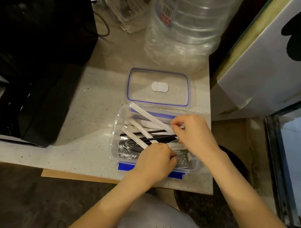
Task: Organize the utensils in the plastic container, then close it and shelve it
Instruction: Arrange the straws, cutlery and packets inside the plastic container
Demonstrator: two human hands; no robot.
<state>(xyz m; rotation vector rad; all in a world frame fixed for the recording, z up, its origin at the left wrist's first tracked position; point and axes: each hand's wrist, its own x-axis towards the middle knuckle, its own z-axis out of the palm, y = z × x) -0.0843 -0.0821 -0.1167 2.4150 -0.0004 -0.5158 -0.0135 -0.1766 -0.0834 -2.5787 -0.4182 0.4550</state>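
Note:
A clear plastic container [116, 128] with blue clips stands open near the counter's front right edge. Inside lie several white paper-wrapped utensils [137, 125], black chopsticks [149, 135], black cutlery in clear film [128, 149] and a printed packet [183, 158]. Its clear lid [158, 87] with a blue seal lies flat just behind it. My right hand [194, 132] pinches the near end of a long white wrapped utensil [149, 115] that slants over the back rim. My left hand [156, 161] reaches into the container's front and grips the end of another white wrapped utensil.
A large clear water bottle [185, 27] stands behind the lid. A black appliance [30, 51] fills the left of the speckled counter [91, 97]. A white box [274, 68] leans at the right, with a glass tank [295, 160] and a dark round stool [208, 206] below.

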